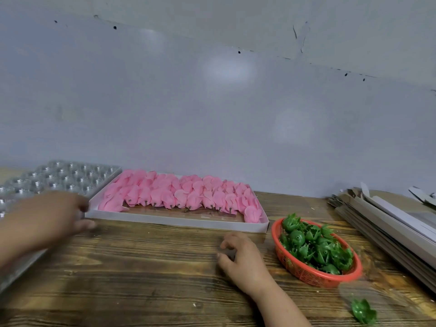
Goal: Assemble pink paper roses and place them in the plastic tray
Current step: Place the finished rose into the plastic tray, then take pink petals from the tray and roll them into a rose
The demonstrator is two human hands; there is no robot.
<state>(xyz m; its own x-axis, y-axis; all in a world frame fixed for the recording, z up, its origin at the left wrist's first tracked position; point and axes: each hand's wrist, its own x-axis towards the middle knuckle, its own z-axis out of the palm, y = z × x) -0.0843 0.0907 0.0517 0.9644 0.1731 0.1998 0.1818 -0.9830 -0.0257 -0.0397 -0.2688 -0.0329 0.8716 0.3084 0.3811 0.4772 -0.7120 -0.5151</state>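
Observation:
Several pink paper rose heads lie in rows in a shallow white box at the back of the wooden table. A clear plastic tray with round cells sits at the far left. My left hand is blurred; it hovers over the tray's right edge beside the box's left corner, with fingers and thumb apart and nothing seen in them. My right hand rests on the table in front of the box, fingers loosely curled with their tips down, and holds nothing visible.
A red mesh basket full of green plastic calyxes stands right of my right hand. One loose green calyx lies near the front right edge. A stack of flat cardboard sheets fills the far right. A grey wall is behind.

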